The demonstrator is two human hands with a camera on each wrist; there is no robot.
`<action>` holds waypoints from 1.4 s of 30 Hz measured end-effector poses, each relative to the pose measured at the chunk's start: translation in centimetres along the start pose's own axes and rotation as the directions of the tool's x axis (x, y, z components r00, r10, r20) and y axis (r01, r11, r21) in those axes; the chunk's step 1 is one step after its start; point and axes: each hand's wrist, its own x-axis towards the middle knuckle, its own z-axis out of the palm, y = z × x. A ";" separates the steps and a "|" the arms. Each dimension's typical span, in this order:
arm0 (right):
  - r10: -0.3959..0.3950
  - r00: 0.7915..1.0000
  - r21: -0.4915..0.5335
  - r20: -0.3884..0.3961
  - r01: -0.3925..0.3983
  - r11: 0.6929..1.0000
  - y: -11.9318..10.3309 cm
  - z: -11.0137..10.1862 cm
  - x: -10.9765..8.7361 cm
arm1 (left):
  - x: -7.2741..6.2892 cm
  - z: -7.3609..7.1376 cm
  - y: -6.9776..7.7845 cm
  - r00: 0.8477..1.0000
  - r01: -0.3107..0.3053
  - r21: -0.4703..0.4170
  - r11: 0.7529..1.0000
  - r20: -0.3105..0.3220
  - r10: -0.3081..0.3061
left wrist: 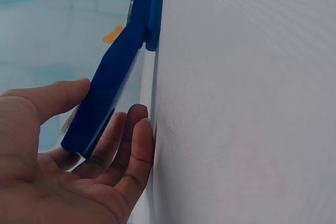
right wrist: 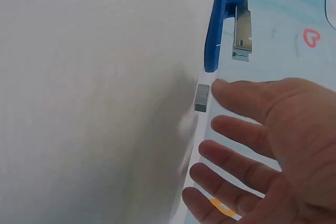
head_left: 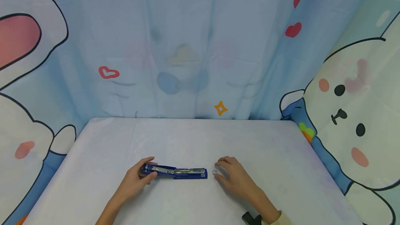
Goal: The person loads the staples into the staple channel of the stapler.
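A blue stapler lies opened out across the white table, its metal magazine showing. My left hand pinches the swung-back top arm at its left end, thumb in front and fingers behind. From the left wrist view, that blue arm slopes up off the table between thumb and fingers. A small strip of staples sits on the table just off the stapler's right end. Beside the strip is my right hand, thumb and fingers apart and only loosely bent, with the thumb tip right at the staples.
The white table runs back to a blue cartoon-print curtain hanging along its far edge. Near the right wrist, a black object shows at the bottom of the head view.
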 end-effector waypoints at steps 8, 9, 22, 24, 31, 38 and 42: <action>0.015 1.000 0.021 0.017 -0.015 1.000 0.0 0.1 0.1 | 0.0 -0.1 0.1 1.000 0.026 -0.030 0.999 0.007 -0.026; 0.016 1.000 0.023 0.021 -0.016 1.000 0.1 0.2 0.1 | -0.1 -0.1 0.0 1.000 0.024 -0.034 0.999 0.007 -0.024; -0.009 0.999 0.050 0.042 0.007 0.999 0.3 0.4 0.2 | 0.0 -0.4 -0.4 0.998 0.008 -0.131 0.991 0.068 0.001; -0.014 0.999 0.058 0.039 0.012 0.998 0.3 0.3 0.2 | 0.0 -0.4 -0.5 0.997 0.006 -0.142 0.990 0.074 0.005; -0.038 0.999 0.068 0.027 0.036 0.997 0.6 0.4 0.3 | 0.1 -0.4 -0.6 0.997 0.004 -0.187 0.982 0.081 0.011; -0.077 0.997 0.108 0.023 0.074 0.991 0.9 0.6 0.5 | 0.2 -0.3 -0.8 0.994 -0.024 -0.235 0.972 0.094 0.048; -0.090 0.996 0.110 0.013 0.088 0.990 0.9 0.6 0.4 | 0.2 -0.3 -0.9 0.994 -0.021 -0.247 0.969 0.097 0.046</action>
